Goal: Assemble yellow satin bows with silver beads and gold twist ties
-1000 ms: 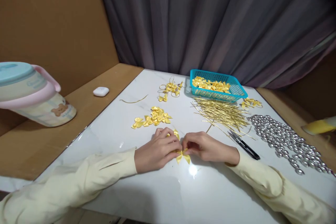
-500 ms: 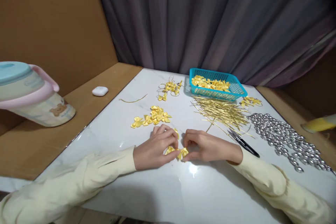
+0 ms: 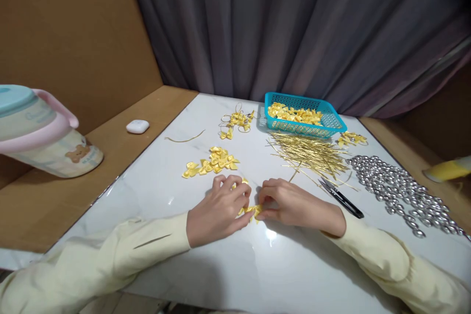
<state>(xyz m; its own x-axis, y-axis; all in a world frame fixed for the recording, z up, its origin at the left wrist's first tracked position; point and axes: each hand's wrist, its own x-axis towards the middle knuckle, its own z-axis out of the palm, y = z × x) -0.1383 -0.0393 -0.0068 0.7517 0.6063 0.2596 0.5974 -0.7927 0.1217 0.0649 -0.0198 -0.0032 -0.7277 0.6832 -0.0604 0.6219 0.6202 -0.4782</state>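
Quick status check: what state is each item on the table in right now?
Yellow bow: gripped from both sides.
Left hand: fingers pinched shut on the bow.
Right hand: fingers pinched shut on the bow.
Blue basket: partly filled with yellow bows.
Snips: blades closed, lying flat.
Earbud case: shut.
Jug: lid on.
Gold ties: loose heap.

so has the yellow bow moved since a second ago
Yes. The yellow bow has drawn slightly up the table, toward the loose bow pile.
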